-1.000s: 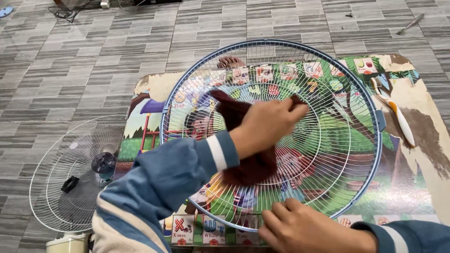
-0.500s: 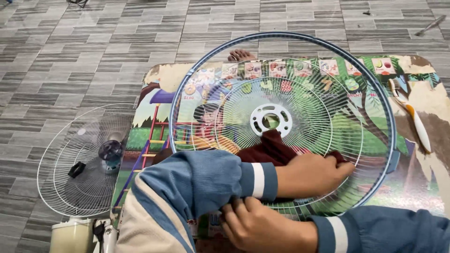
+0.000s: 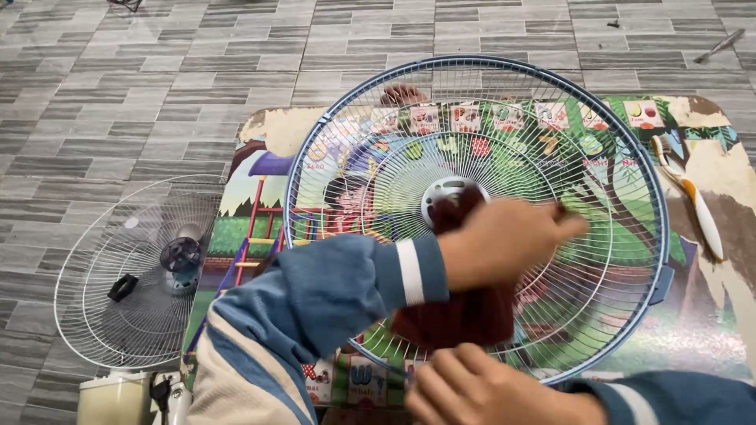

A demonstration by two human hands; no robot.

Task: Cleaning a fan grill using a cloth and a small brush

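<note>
Grip, left hand (image 3: 504,240): we see it closed on a dark red cloth (image 3: 465,311), fingers bunched over the fabric and pressed down on the fan guard (image 3: 551,134) to the right of the hub (image 3: 449,197). The left arm crosses over the body in a blue sleeve (image 3: 331,291) with a white cuff band.

Grip, right hand (image 3: 480,389): we read it as curled at the guard's near rim, low in frame; fingers bent, resting on or holding the rim wires. We cannot tell exactly which.

Position: the guard, blue-rimmed with white wires, lies flat on a picture mat (image 3: 709,315) on the tiled floor (image 3: 157,94). The cloth lies on the wires between hub and near rim.

Progress, our judgement: wiping is under way. The cloth covers only 1 sector, lower centre. We cannot judge from the wires which sectors are clean; no dust contrast shows. The far and left sectors are clear of the cloth.

Containers: none in the strict sense. The nearest is the second guard (image 3: 102,315), white, still on the fan body at left; it cups the motor hub (image 3: 181,256) and a small black part (image 3: 122,287).

Other items: a brush (image 3: 701,212) with white-and-orange handle lies on the mat, right of the blue guard, not touching it.
</note>
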